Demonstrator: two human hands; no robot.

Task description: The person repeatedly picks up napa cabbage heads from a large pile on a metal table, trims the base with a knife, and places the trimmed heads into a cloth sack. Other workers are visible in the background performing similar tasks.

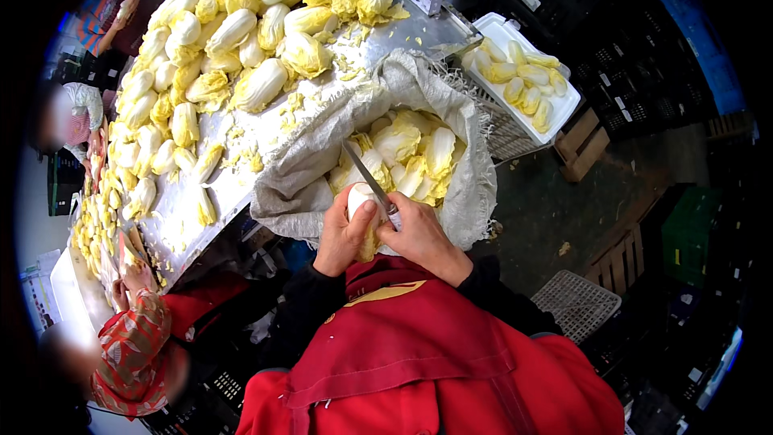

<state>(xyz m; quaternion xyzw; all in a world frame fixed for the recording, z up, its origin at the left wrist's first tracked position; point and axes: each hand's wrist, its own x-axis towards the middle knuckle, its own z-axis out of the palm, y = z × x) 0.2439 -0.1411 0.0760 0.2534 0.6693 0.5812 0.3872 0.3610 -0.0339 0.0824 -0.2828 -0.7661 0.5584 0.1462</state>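
Note:
My left hand [340, 231] grips a napa cabbage [360, 194] with its pale base turned upward. In my right hand [421, 234] is a knife [369, 176], its blade lying close beside the cabbage base. Whether the edge touches the cabbage, I cannot tell. Both hands are over the near rim of a woven plastic sack [302, 160], which holds loose yellow cabbage leaves [395, 142]. Many napa cabbages [261, 84] are heaped on the metal table [220, 196] to the left and beyond the sack.
A white foam box [564, 112] of small cabbages rests on a plastic crate [504, 133] at the right. Wooden pallets [583, 145] and black crates [640, 60] stand farther right. Co-workers [136, 338] are along the table's left side. Leaf scraps [241, 145] litter the tabletop.

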